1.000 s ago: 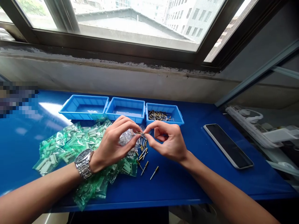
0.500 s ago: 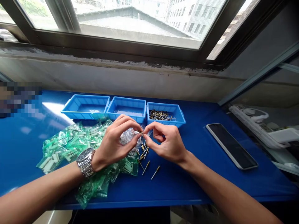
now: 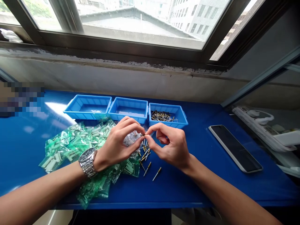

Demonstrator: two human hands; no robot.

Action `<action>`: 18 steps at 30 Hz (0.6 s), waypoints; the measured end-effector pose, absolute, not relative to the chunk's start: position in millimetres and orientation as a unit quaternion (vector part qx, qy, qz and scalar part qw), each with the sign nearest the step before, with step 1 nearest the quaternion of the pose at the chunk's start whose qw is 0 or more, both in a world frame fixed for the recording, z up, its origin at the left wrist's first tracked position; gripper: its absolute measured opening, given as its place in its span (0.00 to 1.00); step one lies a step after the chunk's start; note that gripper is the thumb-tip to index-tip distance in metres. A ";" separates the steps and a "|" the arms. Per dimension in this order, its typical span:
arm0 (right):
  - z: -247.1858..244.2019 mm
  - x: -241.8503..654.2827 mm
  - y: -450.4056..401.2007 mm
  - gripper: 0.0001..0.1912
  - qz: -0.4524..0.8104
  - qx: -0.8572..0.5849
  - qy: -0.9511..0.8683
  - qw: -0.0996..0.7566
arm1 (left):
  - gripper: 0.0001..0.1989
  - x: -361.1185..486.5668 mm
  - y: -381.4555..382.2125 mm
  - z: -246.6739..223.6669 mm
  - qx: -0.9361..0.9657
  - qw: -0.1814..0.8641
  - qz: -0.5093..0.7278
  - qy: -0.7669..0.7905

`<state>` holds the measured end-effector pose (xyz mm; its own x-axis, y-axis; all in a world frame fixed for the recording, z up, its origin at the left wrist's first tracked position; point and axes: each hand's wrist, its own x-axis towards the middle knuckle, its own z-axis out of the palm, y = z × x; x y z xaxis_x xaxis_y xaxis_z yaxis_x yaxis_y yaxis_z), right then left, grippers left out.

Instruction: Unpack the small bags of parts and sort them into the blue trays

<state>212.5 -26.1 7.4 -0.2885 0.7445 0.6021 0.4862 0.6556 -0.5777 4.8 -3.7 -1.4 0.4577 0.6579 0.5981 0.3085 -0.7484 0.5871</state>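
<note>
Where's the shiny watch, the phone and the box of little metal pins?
Watch [image 3: 87,155]: head view, on its dial.
Phone [image 3: 235,148]: head view, middle of its screen.
Box of pins [image 3: 173,109]: head view, on its inner back wall.

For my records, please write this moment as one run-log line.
left hand: pinches small part; right hand: pinches same part; part: mostly hidden; loose pins: on blue table; rightmost bin: holds pins

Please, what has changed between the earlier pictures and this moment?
The fingertips of the left hand and right hand have come closer together; the small pin between them is now nearly hidden. No release is visible. The loose pins, blue trays, green bags and phone stayed put; only the view shifted slightly.
</note>
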 end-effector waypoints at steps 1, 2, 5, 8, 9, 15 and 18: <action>7.9 213.4 -25.5 0.01 0.146 -0.394 -0.788 0.449 | 0.03 4.6 -3.6 -1.4 0.826 0.202 0.438 0.292; 8.2 214.3 -24.7 0.02 0.149 -0.399 -0.787 0.446 | 0.03 4.4 -3.6 -1.5 0.822 0.201 0.445 0.292; 7.3 216.3 -21.3 0.03 0.162 -0.403 -0.796 0.422 | 0.02 3.8 -3.4 -1.5 0.814 0.199 0.461 0.293; 4.7 216.3 -17.9 0.04 0.180 -0.390 -0.815 0.389 | 0.02 3.5 -3.6 -1.6 0.816 0.193 0.460 0.292; 3.9 216.0 -17.0 0.04 0.185 -0.386 -0.819 0.382 | 0.02 3.5 -3.7 -1.6 0.818 0.190 0.458 0.290; 4.5 215.8 -16.2 0.03 0.173 -0.384 -0.822 0.383 | 0.02 3.1 -5.0 -0.8 0.820 0.190 0.460 0.282; 5.6 216.6 -18.0 0.03 0.152 -0.385 -0.814 0.407 | 0.02 3.6 -4.4 -0.2 0.814 0.197 0.463 0.291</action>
